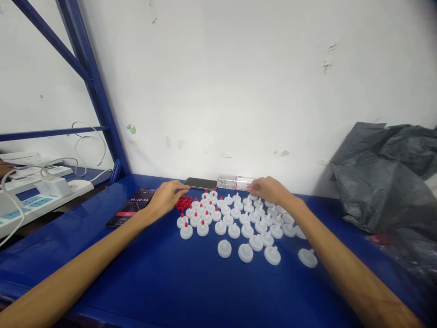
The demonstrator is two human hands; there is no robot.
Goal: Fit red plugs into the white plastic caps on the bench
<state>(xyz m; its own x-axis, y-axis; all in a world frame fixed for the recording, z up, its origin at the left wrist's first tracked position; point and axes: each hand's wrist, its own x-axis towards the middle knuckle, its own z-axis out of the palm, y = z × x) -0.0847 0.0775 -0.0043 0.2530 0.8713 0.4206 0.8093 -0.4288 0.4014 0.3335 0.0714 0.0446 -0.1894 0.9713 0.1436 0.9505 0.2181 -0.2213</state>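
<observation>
We read 00:20:54 on the phone (129, 208); clear bottle's (227, 182) label illegible. Our left hand (166, 197) is beside red tips (183, 203), right hand (272, 190) at white caps (234, 231) on the table (191, 278); either grip, we cannot tell.

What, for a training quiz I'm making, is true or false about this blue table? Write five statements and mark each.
1. The small red plastic caps lie piled near the left hand. True.
2. Every round white plastic piece wears a red cap. False: many have bare stems.
3. The black phone showing a timer lies left of the pile. True.
4. The clear plastic bottle stands upright. False: it lies on its side.
5. The right hand is over the pile. False: it is beside the bottle.
</observation>
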